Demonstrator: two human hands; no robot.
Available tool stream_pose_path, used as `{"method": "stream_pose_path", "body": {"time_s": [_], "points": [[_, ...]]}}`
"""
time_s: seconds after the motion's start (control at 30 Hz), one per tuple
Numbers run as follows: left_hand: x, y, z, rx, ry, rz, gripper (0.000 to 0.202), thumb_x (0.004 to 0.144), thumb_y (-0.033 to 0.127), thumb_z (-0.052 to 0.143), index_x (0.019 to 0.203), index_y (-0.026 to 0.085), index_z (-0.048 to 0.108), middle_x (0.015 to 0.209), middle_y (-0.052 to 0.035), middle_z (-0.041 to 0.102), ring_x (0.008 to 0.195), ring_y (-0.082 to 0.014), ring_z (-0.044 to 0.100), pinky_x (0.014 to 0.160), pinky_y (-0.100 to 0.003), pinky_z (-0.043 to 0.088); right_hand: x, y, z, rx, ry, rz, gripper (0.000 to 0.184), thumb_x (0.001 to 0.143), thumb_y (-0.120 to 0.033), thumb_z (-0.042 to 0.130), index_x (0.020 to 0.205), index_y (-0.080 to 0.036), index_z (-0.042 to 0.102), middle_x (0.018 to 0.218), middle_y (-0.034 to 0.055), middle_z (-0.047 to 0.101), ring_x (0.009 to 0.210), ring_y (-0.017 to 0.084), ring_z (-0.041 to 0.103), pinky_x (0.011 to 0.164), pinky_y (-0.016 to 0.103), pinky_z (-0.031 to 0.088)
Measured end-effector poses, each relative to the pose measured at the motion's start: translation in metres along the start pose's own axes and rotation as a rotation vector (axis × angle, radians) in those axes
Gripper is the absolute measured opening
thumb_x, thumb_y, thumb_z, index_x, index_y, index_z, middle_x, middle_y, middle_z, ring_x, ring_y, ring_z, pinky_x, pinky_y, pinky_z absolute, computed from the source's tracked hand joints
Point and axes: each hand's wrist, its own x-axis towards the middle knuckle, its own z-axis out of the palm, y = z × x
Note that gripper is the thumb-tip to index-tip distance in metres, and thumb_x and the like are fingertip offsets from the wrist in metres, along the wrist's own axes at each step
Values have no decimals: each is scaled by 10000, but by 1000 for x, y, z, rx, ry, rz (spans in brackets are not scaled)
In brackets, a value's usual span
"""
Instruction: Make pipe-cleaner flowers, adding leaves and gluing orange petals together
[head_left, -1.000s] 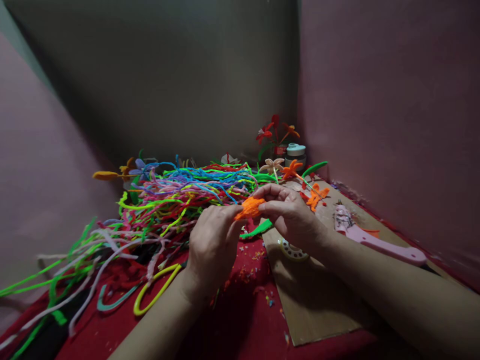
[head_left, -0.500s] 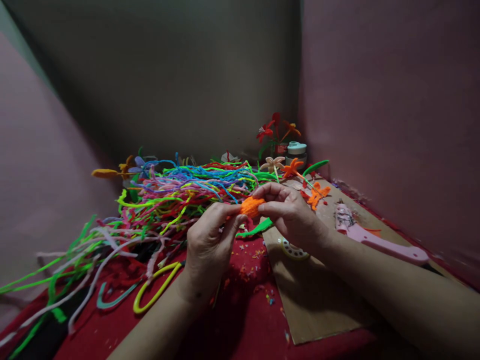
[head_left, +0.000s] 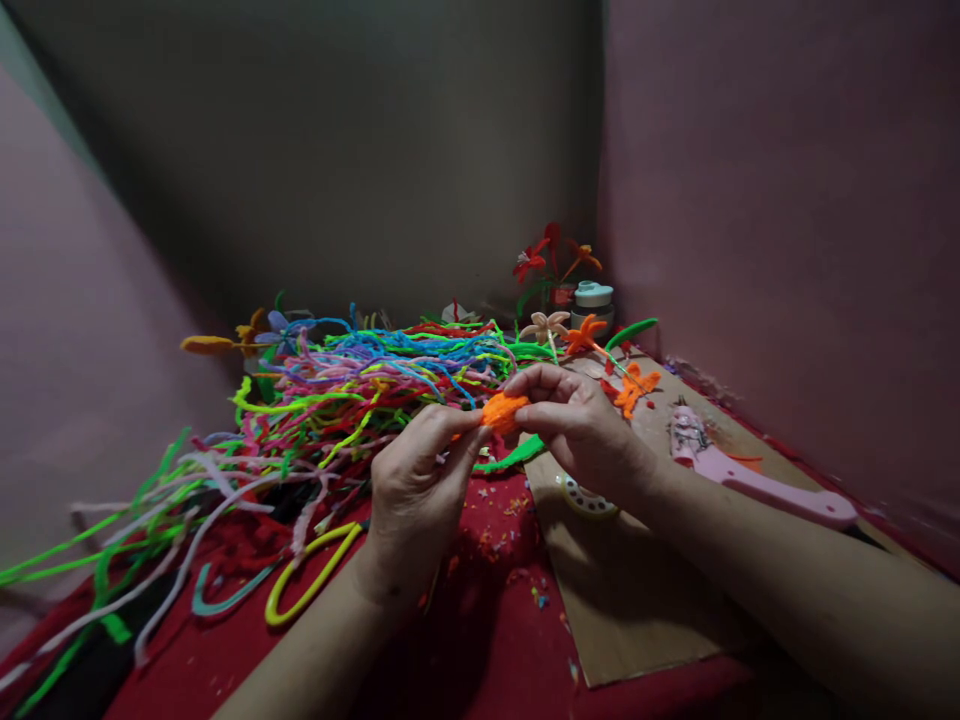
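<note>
An orange fuzzy pipe-cleaner piece (head_left: 501, 410), like a petal, is held up between my two hands. My left hand (head_left: 424, 470) pinches its left end between thumb and fingertips. On the other side, my right hand (head_left: 574, 420) grips its right end, the index finger curled over the top. Below the hands a green fuzzy strip (head_left: 514, 457) lies partly on the red cloth. Past my right hand rest an orange pipe-cleaner flower (head_left: 586, 336) on a stem and another orange fuzzy piece (head_left: 637, 390).
A heap of colourful pipe cleaners (head_left: 405, 365) spreads at the left. A pink glue gun (head_left: 772, 485) lies on a brown board (head_left: 637, 600). Yellow-handled scissors or pliers (head_left: 274, 600) sit on the red cloth (head_left: 480, 640). A lidded jar (head_left: 592, 305) and red flowers (head_left: 531, 260) stand behind.
Almost nothing differs. Both hands keep their pinch on the orange piece; the left thumb and fingers have shifted very slightly.
</note>
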Motion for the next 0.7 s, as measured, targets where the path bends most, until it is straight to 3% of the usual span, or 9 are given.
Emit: {"method": "stream_pose_path", "body": {"time_s": [0.37,0.7], "points": [[1,9,4,-94,38,-167,74,771,248,645,774,176,659,725,-9,635,683,-138,585,669,-250,466,0,2,-3,-13,-42,-11,197,606,-66,664,773,-155,610,715,1,660,605,116,614,609,269,489],[2,11,5,-162,84,-211,52,732,225,684,709,185,660,686,29,611,649,-105,557,620,-215,449,0,1,-1,-16,-37,-17,197,588,-66,672,750,-159,609,694,-15,641,587,103,595,588,253,481]]}}
